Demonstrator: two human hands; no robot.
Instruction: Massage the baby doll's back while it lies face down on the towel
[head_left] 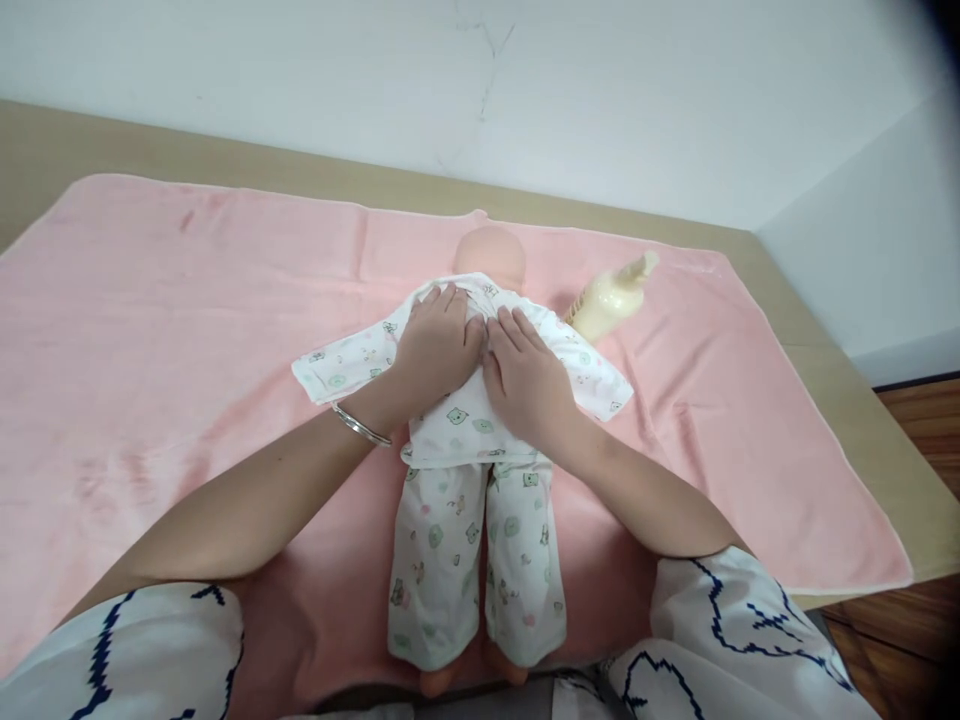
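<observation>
A baby doll (pixel 489 252) lies stretched out with its bald head toward the wall and its feet toward me. It wears a white printed top (pixel 469 430) and matching trousers (pixel 437 560); the sleeves spread out to both sides. My left hand (pixel 442 338) rests flat on the upper left of the top, fingers extended. Beside it, my right hand (pixel 525 375) lies flat on the upper right, with the thumbs close together at the middle. Neither hand grips anything. Whether the doll's face is up or down, I cannot tell.
A cream-coloured pump bottle (pixel 609 300) lies tilted next to the doll's right-hand sleeve. Beneath everything a pink blanket (pixel 187 320) covers most of the wooden table (pixel 817 380). A white wall (pixel 300 90) stands behind, and wooden flooring (pixel 915 640) shows at the right.
</observation>
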